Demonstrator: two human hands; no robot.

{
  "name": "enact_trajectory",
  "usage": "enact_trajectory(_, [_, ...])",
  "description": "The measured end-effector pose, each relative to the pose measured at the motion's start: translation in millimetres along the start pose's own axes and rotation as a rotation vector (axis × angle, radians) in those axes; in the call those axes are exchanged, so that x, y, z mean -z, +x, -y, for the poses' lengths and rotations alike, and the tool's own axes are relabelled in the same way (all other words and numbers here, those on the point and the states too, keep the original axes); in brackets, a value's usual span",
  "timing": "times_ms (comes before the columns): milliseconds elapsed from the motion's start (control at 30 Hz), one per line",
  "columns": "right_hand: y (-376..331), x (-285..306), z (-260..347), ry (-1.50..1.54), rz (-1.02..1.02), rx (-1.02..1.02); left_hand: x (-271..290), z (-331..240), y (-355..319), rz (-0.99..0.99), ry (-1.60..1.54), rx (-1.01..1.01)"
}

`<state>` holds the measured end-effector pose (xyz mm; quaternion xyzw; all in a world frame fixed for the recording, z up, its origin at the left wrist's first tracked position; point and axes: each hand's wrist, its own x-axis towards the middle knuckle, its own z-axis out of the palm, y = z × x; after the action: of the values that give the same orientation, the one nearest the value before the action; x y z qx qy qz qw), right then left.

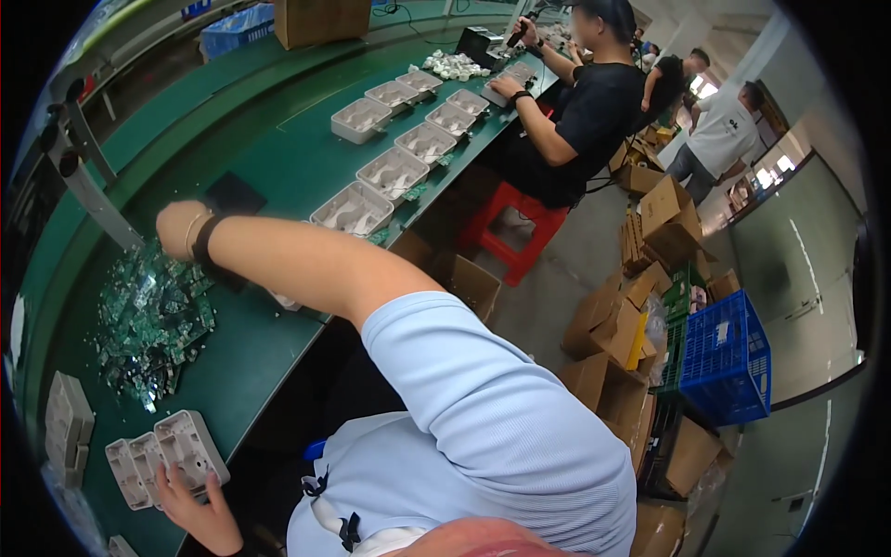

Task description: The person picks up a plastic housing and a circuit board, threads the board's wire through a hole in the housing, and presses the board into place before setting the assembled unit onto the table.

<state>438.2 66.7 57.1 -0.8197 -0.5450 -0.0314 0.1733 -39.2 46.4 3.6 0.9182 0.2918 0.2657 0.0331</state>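
Observation:
My left hand [200, 512] lies with spread fingers on the near edge of open, light-grey plastic housings [188, 444], set side by side at the bench's near left. Its fingertips reach into the compartments, and the thumb rests by the right edge. Across the bench stretches my right arm, a black band at the wrist. My right hand [182, 230] is curled closed at the far edge of a heap of small green circuit boards [153, 320]. Its fingertips are hidden, so what they hold cannot be made out. Beside that wrist lies a dark flat pad [236, 193].
Two rows of grey housings [393, 174] with white parts inside run along the green bench [269, 348]. More housings [67, 422] are stacked at far left. A co-worker [594, 121] sits ahead by a red stool [516, 223]. Cartons [603, 385] and a blue crate [727, 362] stand at right.

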Motion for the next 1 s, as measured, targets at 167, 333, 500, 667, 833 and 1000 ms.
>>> enact_trajectory(167, [-16.2, 42.2, -16.2, 0.001, -0.031, -0.111, -26.6, -26.7, -11.3, 0.097, 0.228, -0.001])
enact_trajectory(333, [-100.1, 81.9, 5.5, 0.682, -0.287, 0.08, -32.9, -32.4, -22.7, 0.029, 0.191, -0.008])
enact_trajectory(500, [-188.5, 82.0, 45.7, 0.833, -0.241, 0.191, -7.1, -42.3, -34.4, -0.038, 0.097, -0.072])
enact_trajectory(667, [-249.3, 62.2, 40.4, 1.393, 0.05, -0.141, 6.4, -74.0, -17.0, -0.008, -0.177, -0.084])
enact_trajectory(833, [-256.9, 16.3, 59.0, 1.406, -0.014, -0.234, 6.4, -87.5, -15.7, 0.066, -0.317, -0.089])
enact_trajectory(1000, [-266.7, -6.7, 55.3, 0.655, -0.05, -0.253, -7.8, -84.1, -0.6, 0.109, -0.353, -0.105])
